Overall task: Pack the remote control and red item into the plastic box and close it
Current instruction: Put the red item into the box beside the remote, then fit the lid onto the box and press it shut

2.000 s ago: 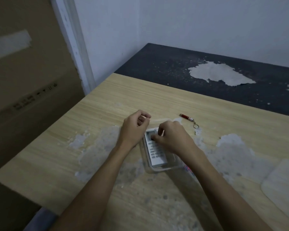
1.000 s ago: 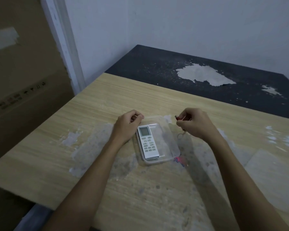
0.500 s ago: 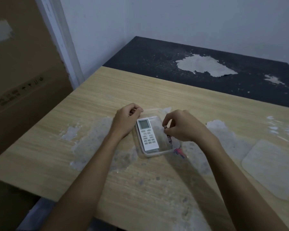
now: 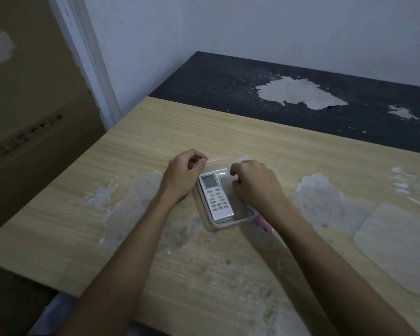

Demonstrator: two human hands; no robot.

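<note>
Resting on a pale wood-grain surface (image 4: 264,146) is a clear plastic box (image 4: 224,224), open on top, with both hands at its far end. White remote control (image 4: 215,198) lies flat inside the box along its left side, display end away from the person, keypad end toward the near rim. Left hand (image 4: 182,177) sits just beside the box's far-left corner, fingers curled in, fingertips pinched at the box edge; it appears to grip the rim, though the clear plastic makes the contact hard to read. Right hand (image 4: 255,187) hovers over the right half of the box, just beside the remote control and not touching it as far as can be seen; fingers are curled loosely downward, half closed. Whether it has hold of anything cannot be told, since the palm hides what is beneath. Red item is not visible; that side of the box interior is covered by the right hand. A small red-pink patch (image 4: 260,221) shows at the box's near-right corner, under the right wrist; what it is cannot be told. A translucent lid (image 4: 395,246) lies flat on the surface well apart to the right, near the edge. Grey worn blotches mark the surface around the box. Beyond lies a dark tabletop (image 4: 228,78) with a peeled white patch.
</note>
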